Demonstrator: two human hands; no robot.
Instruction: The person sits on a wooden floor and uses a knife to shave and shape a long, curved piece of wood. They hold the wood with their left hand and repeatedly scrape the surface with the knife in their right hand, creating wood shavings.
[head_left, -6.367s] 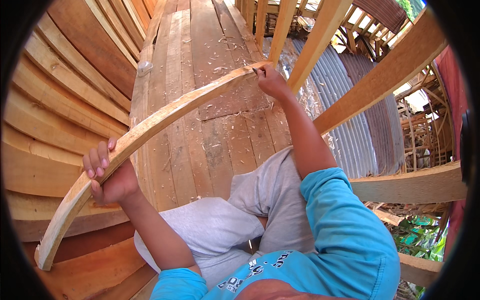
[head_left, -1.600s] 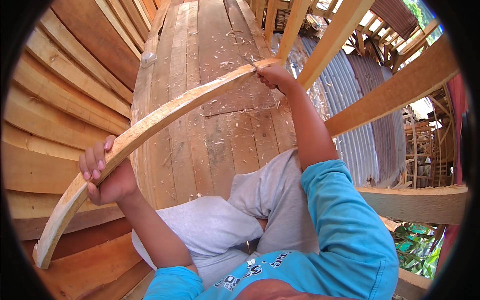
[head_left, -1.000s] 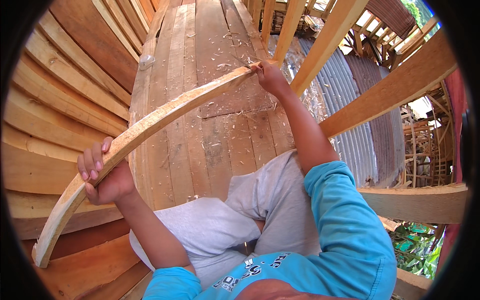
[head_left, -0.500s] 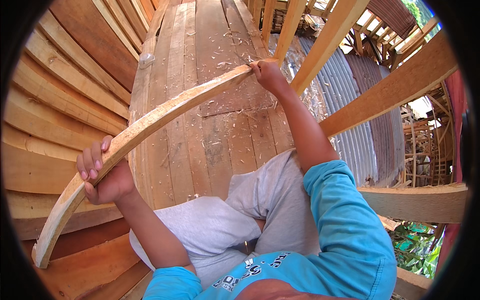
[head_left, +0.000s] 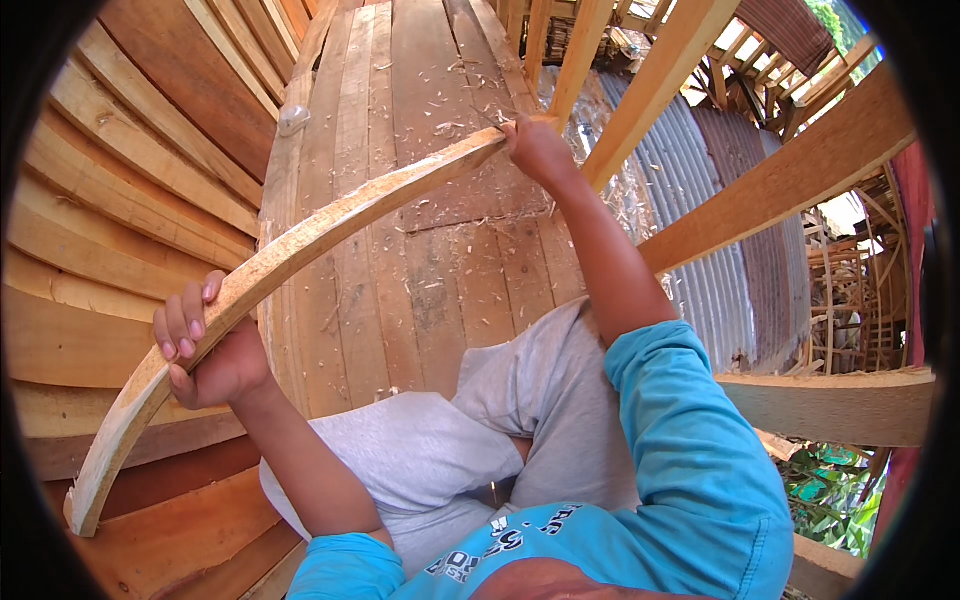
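Stick (head_left: 330,218) held obliquely above the plank floor (head_left: 437,330), in front of the seated person. Its long axis runs from lower left, the near end, to upper right, the far end; it appears bowed, with the convex side toward the upper left, in a view that bends straight edges. The near end overhangs the boards (head_left: 75,340) at left; the far end lies beside the foot of a post (head_left: 640,95), and whether they touch cannot be told.

The left hand (head_left: 215,350) grips the stick nearer its lower end: the fingers curl round the far side, the thumb lies at the near side. The right hand (head_left: 540,152) is at the far end, its fingers closed on a thin, dark tool (head_left: 488,118), of which a narrow length projects to the upper left; the handle is hidden.

Pale shavings (head_left: 487,322) are scattered over the floor; corrugated sheets (head_left: 700,215) lie beyond the posts at right.

Relative to the frame 1.6 s earlier, the right hand sits higher over the stick, covering more of its far end, and the tool's tail, then visible below the fist, is concealed. The left hand's grip and the stick's slant are essentially unchanged.
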